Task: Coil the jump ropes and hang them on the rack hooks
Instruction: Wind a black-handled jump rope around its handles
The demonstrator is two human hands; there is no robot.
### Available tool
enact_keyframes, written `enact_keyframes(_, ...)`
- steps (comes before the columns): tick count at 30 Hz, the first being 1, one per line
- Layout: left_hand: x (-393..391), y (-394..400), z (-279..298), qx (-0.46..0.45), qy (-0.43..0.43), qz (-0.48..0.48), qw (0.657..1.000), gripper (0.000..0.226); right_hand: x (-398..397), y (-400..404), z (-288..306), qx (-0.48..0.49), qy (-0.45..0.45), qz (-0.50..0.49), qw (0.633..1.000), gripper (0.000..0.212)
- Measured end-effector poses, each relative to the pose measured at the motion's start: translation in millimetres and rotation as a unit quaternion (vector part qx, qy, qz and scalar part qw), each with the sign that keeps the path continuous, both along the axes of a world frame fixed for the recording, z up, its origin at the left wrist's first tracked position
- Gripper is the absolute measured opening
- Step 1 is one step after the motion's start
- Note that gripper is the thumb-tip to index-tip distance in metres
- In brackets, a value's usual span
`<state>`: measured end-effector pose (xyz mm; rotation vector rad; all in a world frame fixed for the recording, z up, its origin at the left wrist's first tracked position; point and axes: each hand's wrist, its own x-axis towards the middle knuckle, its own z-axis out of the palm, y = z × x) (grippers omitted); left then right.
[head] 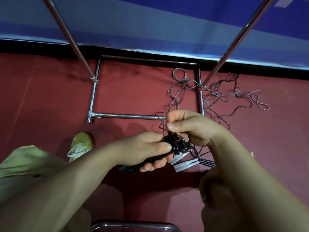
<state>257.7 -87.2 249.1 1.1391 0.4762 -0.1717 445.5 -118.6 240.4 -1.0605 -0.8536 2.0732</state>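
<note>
My left hand [147,148] grips a black jump rope bundle [175,145], its black handles [128,169] sticking out below the palm. Just above it, my right hand [185,126] pinches a thin black cord between thumb and fingers, right over the bundle. White handles [184,165] of other ropes lie on the floor under my hands. A tangle of grey and dark ropes [217,96] sprawls on the red floor around the right side of the chrome rack base [93,97]. The rack's hooks are out of view.
Two chrome rack uprights [66,34] [237,41] rise toward me on either side. A blue wall panel [150,22] runs behind the rack. My green shoe [80,146] stands at left. A chrome bar [133,226] crosses the bottom edge.
</note>
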Motion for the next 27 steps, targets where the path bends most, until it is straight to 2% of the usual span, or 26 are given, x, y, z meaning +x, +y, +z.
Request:
enact_keyframes(3, -1, 6, -5, -0.08, -0.039, 0.102, 0.991, 0.035, -11, 1, -6, -0.022, -0.002, -0.115, 0.993, 0.025)
enact_keyframes(5, -1, 15, -6, -0.122, -0.054, 0.164, 0.977, 0.051, -15, 3, -3, 0.023, -0.032, -0.151, 0.988, 0.043)
enact_keyframes(7, -3, 24, -5, -0.119, -0.057, 0.2, 0.971, 0.047, -12, 1, 3, 0.085, -0.103, -0.115, 0.984, 0.062)
enact_keyframes(9, -3, 27, -5, -0.095, -0.048, 0.209, 0.972, 0.045, -11, -3, 9, 0.162, -0.208, -0.096, 0.96, 0.049)
enact_keyframes(11, -1, 27, -8, -0.073, -0.048, 0.198, 0.976, 0.063, -13, -6, 11, 0.199, -0.279, -0.116, 0.932, 0.028)
enact_keyframes(13, 1, 27, -11, -0.051, -0.035, 0.201, 0.978, 0.078, -16, -5, 9, 0.195, -0.327, -0.133, 0.915, 0.026)
enact_keyframes(16, 2, 29, -14, -0.044, -0.019, 0.212, 0.976, 0.09, -18, -5, 6, 0.178, -0.317, -0.151, 0.919, 0.03)
enact_keyframes(18, 1, 30, -16, -0.091, -0.017, 0.202, 0.975, 0.089, -20, -7, 4, 0.169, -0.306, -0.154, 0.924, 0.028)
enact_keyframes(23, -8, 29, -21, -0.312, -0.056, 0.078, 0.945, 0.068, -10, -5, 8, 0.106, -0.203, -0.23, 0.946, 0.022)
enact_keyframes(25, -10, 28, -22, -0.346, -0.083, 0.077, 0.931, 0.055, -5, -3, 8, 0.084, -0.172, -0.254, 0.948, 0.022)
enact_keyframes(27, -6, 27, -17, -0.333, -0.054, 0.128, 0.933, 0.049, -8, -2, 3, 0.072, -0.167, -0.265, 0.947, 0.024)
